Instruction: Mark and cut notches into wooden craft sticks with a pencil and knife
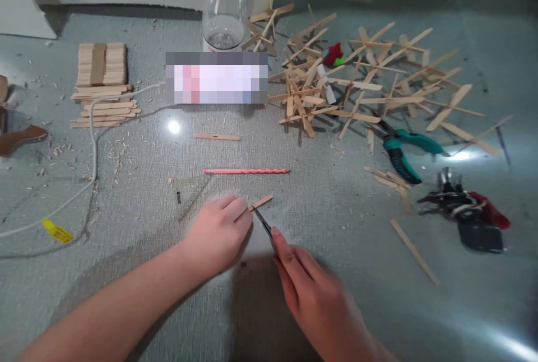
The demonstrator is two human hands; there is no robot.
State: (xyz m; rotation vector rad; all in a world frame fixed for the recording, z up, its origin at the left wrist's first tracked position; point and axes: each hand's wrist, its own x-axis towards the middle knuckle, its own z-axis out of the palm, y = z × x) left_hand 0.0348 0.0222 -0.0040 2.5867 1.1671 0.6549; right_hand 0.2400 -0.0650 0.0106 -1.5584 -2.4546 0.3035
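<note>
The closed left hand (222,233), nearer, holds a flat, pale wooden stick (264,202) that slants away rightward; the right hand (309,281) grips a slim, dark metal tool (264,222), tip against the stick.

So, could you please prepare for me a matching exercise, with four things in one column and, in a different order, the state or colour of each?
Things:
1. Left hand
2. Right hand
3. Pencil
4. Pliers

States or colours:
A. Teal and black
B. Gripping a dark, narrow tool
C. Pink
D. Holding one end of a wooden stick

Right pairs: 1-D, 2-B, 3-C, 4-A
</note>
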